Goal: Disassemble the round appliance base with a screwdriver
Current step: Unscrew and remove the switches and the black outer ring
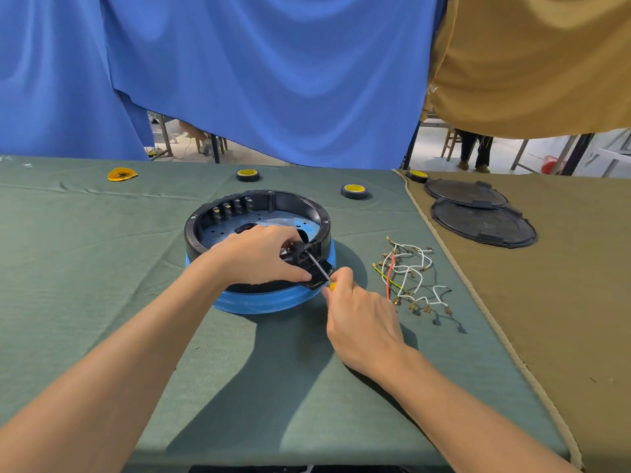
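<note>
Right fingers (341,276) pinch screwdriver (318,267); shaft points up-left from them into black fitting (299,255), tip presumably seated; left hand (257,257) grips fitting.

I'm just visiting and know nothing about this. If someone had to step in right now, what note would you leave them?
Left grip: holds a black part at the near rim of the round base.
Right grip: holds the screwdriver, with its tip at that part.
The base sits open side up on the green cloth.
Done, it seems: loose wires lie to the right of the base, and two black round covers lie on the tan cloth.
Left: free the black part. The terminal blocks on the far inner wall are still in place.
</note>
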A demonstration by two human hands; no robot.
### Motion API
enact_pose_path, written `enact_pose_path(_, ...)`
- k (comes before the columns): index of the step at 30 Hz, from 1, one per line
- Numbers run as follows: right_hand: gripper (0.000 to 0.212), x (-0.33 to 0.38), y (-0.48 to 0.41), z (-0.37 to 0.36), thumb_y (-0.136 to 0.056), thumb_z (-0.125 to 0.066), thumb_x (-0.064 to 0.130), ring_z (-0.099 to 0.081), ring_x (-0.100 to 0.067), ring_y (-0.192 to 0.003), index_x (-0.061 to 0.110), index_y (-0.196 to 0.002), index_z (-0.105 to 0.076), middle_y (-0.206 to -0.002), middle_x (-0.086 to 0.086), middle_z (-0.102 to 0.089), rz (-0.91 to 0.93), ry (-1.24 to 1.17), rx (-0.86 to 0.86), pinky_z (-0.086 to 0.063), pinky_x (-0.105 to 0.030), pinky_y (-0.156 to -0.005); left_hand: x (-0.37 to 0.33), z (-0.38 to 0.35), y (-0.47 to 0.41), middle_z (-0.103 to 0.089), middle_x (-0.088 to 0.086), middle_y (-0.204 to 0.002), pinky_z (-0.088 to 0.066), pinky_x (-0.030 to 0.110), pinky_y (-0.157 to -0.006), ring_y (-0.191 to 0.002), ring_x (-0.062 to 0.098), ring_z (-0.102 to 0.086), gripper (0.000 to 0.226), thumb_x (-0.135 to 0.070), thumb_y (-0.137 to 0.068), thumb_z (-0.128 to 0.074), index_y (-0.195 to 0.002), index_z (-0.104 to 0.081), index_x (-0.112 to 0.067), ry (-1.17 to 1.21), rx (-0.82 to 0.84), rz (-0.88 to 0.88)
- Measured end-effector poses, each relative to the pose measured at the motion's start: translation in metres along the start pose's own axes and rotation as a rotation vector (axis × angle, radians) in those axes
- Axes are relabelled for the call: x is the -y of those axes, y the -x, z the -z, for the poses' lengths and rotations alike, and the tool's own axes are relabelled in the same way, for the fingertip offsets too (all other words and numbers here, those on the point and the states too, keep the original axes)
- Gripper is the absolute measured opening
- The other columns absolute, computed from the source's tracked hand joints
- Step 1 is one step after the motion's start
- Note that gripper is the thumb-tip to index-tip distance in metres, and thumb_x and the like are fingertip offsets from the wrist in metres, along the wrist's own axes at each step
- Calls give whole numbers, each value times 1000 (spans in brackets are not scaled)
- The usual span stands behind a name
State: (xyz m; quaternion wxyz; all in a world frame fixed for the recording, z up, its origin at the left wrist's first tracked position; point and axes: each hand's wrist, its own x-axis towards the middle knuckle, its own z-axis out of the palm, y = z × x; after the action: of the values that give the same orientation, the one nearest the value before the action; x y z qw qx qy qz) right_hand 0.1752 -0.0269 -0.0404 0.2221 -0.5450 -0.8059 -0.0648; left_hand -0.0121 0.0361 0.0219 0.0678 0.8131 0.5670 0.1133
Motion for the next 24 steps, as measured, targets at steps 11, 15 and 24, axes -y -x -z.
enact_pose_path(11,18,-2,-1,10,-101,-31,39,-57,-37,-79,23,-94,-36,-78,-8,-62,-116,-370,43,-38,-40,-63,-1,4,4,-57,-24,-96,-35,30,-65,-91,4,-55,39,-67,-74,-64,-105,-52,-45,37,29,-3)
enact_pose_path(15,24,0,-7,8,-101,-27,40,-57,-36,-73,20,-94,-38,-72,-7,-60,-80,-361,51,-43,-44,-64,-3,4,5,-55,-25,-92,-34,28,-63,-87,2,-53,41,-67,-75,-64,-105,-52,-43,27,30,-1)
enact_pose_path(24,22,-1,-6,7,-102,-27,38,-55,-34,-68,21,-93,-37,-68,-4,-56,-49,-369,-2,-40,-42,-59,-7,10,8,-66,-18,-102,-48,41,-93,-98,7,-62,38,-56,-85,-60,-110,-64,-28,328,39,23)
